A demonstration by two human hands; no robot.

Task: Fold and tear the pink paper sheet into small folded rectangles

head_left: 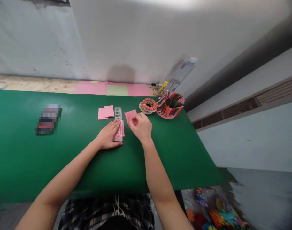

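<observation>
My left hand (108,135) lies flat on the green table, its fingers pressing on pink paper pieces (122,129) and a clear stencil ruler (117,111). The ruler's far end, with cut-out shapes, sticks out past my fingertips. To the right, my right hand (143,127) pinches a pink paper piece (130,115) between thumb and fingers. Part of that piece is hidden by the fingers. Two overlapping pink paper squares (109,111) rest just beyond my left hand.
Beyond my right hand stand an orange-striped folded-paper ring (148,105) and a round bundle of folded paper (170,104). A clear bottle (181,75) leans by the wall. Pink sheets (93,87) line the back edge. A pixelated object (48,119) lies left.
</observation>
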